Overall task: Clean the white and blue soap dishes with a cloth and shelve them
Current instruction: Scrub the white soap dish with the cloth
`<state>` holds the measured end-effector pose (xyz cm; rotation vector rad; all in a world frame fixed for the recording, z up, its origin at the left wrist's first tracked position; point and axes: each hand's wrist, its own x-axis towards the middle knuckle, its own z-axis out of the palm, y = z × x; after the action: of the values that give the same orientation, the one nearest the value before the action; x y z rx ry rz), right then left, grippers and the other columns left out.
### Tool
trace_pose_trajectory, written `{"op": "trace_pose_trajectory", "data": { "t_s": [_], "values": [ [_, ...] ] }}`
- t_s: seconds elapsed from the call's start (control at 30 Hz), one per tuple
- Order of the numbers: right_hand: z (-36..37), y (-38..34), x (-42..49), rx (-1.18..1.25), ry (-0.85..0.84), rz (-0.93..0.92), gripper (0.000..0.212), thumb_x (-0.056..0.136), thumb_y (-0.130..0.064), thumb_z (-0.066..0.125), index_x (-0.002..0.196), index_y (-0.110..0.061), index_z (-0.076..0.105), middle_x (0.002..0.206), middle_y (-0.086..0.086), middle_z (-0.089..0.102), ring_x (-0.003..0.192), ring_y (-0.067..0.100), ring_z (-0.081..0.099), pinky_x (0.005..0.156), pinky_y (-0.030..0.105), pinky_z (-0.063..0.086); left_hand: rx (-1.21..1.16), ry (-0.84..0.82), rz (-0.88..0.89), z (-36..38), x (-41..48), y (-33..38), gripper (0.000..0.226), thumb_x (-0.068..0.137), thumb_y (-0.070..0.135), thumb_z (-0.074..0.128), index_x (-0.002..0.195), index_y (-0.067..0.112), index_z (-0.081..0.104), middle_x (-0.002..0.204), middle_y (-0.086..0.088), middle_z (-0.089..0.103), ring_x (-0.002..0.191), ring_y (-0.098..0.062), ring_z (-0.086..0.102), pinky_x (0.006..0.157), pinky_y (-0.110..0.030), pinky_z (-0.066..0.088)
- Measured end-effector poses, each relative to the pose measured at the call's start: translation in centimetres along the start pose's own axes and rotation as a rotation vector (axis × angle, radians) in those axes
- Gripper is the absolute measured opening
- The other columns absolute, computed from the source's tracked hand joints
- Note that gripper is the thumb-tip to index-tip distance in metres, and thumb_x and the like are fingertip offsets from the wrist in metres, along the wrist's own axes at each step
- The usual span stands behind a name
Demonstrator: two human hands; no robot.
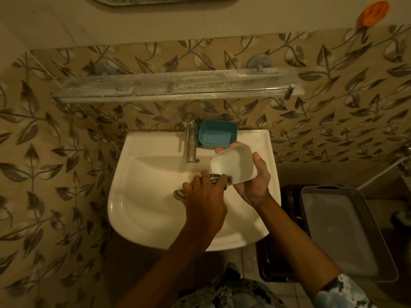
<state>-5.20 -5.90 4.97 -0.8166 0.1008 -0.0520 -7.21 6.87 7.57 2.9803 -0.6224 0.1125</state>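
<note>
- The white sink [142, 210] stands against the leaf-patterned tiled wall, its tap [190, 141] at the back edge.
- A glass shelf [178, 85] with a thin rail runs along the wall above the sink.
- A grey tray [347, 232] lies to the right of the sink, lower down.
- The blue soap dish [218, 134] sits on the sink's back edge, just right of the tap, open side up.
- The right hand [253, 185] grips the white soap dish [233, 165] over the basin's right side, tilted toward the left, fingers curled behind it.
- The left hand [204, 196] is closed around a patterned cloth [219, 178], pressing it against the dish's lower edge.
</note>
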Motion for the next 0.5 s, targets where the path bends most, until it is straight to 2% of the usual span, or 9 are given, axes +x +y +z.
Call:
{"op": "trace_pose_trajectory", "data": {
  "t_s": [0.07, 0.13, 0.23, 0.33, 0.37, 0.4, 0.43, 0.47, 0.5],
  "values": [
    [0.3, 0.4, 0.1, -0.008, 0.017, 0.010, 0.072, 0.064, -0.063, 0.070, 0.116, -0.016, 0.056, 0.119, 0.020, 0.059, 0.107, 0.030, 0.058, 0.089, 0.042, 0.048, -0.118, -0.088, -0.080, -0.2, 0.0, 0.6, 0.040, 0.083, 0.017, 0.060, 0.121, 0.027, 0.056, 0.121, -0.010, 0.057, 0.105, -0.027, 0.054, 0.086, -0.041, 0.039],
    [0.2, 0.6, 0.1, -0.030, 0.071, 0.013, 0.074, 0.063, -0.064, 0.069, 0.116, -0.015, 0.056, 0.117, 0.020, 0.060, 0.104, 0.029, 0.060, 0.086, 0.041, 0.050, -0.226, -0.128, -0.153, -0.2, 0.1, 1.2, 0.033, 0.090, 0.022, 0.051, 0.122, 0.030, 0.053, 0.123, -0.006, 0.053, 0.111, -0.025, 0.051, 0.094, -0.041, 0.037],
    [-0.2, 1.5, -0.4, -0.106, 0.169, 0.045, 0.045, 0.079, -0.056, 0.055, 0.103, -0.020, 0.068, 0.094, 0.006, 0.072, 0.085, 0.016, 0.070, 0.071, 0.030, 0.057, -0.438, -0.122, -0.167, -1.1, 0.0, 2.8, 0.030, 0.092, 0.034, 0.044, 0.119, 0.029, 0.055, 0.114, -0.003, 0.057, 0.108, -0.021, 0.053, 0.095, -0.043, 0.042],
    [-1.1, 2.1, -1.0, -0.118, 0.248, 0.067, 0.034, 0.096, -0.046, 0.040, 0.088, -0.028, 0.067, 0.087, -0.003, 0.065, 0.072, -0.003, 0.068, 0.063, 0.013, 0.053, -0.735, -0.133, -0.210, -1.9, 0.2, 3.9, 0.055, 0.082, 0.055, 0.024, 0.117, 0.029, 0.058, 0.102, 0.004, 0.052, 0.097, -0.012, 0.050, 0.093, -0.039, 0.044],
    [-1.1, 1.8, -1.1, -0.105, 0.239, 0.037, 0.040, 0.100, -0.042, 0.034, 0.086, -0.028, 0.069, 0.084, -0.005, 0.067, 0.070, -0.006, 0.067, 0.060, 0.011, 0.052, -0.779, -0.139, -0.200, -1.8, 0.4, 3.7, 0.052, 0.083, 0.055, 0.027, 0.118, 0.030, 0.058, 0.103, 0.004, 0.051, 0.098, -0.011, 0.050, 0.094, -0.038, 0.045],
    [-0.8, 1.4, -1.1, -0.074, 0.182, 0.037, 0.046, 0.101, -0.039, 0.029, 0.088, -0.026, 0.072, 0.083, -0.005, 0.071, 0.074, -0.001, 0.069, 0.062, 0.013, 0.054, -0.786, -0.151, -0.165, -1.4, 0.5, 3.4, 0.044, 0.086, 0.051, 0.036, 0.120, 0.032, 0.056, 0.107, 0.003, 0.053, 0.101, -0.013, 0.052, 0.094, -0.037, 0.045],
    [-0.5, 1.2, -1.2, -0.056, 0.120, 0.017, 0.043, 0.098, -0.041, 0.032, 0.094, -0.025, 0.072, 0.087, -0.002, 0.073, 0.082, 0.007, 0.069, 0.069, 0.019, 0.056, -0.761, -0.160, -0.123, -1.1, 0.5, 3.0, 0.038, 0.087, 0.047, 0.044, 0.121, 0.033, 0.054, 0.111, 0.001, 0.055, 0.104, -0.014, 0.053, 0.093, -0.034, 0.044],
    [0.0, 0.8, -1.3, -0.048, 0.096, 0.013, 0.038, 0.091, -0.048, 0.044, 0.102, -0.021, 0.069, 0.096, 0.002, 0.072, 0.090, 0.014, 0.067, 0.076, 0.026, 0.057, -0.721, -0.153, -0.084, -0.7, 0.4, 2.6, 0.035, 0.087, 0.045, 0.050, 0.120, 0.034, 0.054, 0.113, 0.001, 0.056, 0.106, -0.015, 0.053, 0.091, -0.033, 0.042],
    [0.3, 0.7, -1.1, -0.033, 0.081, 0.024, 0.047, 0.080, -0.056, 0.059, 0.108, -0.019, 0.066, 0.105, 0.007, 0.069, 0.096, 0.020, 0.064, 0.083, 0.032, 0.055, -0.658, -0.130, -0.051, -0.4, 0.3, 2.2, 0.033, 0.086, 0.044, 0.054, 0.118, 0.035, 0.054, 0.113, 0.001, 0.056, 0.106, -0.015, 0.052, 0.089, -0.032, 0.039]
  ]
}}
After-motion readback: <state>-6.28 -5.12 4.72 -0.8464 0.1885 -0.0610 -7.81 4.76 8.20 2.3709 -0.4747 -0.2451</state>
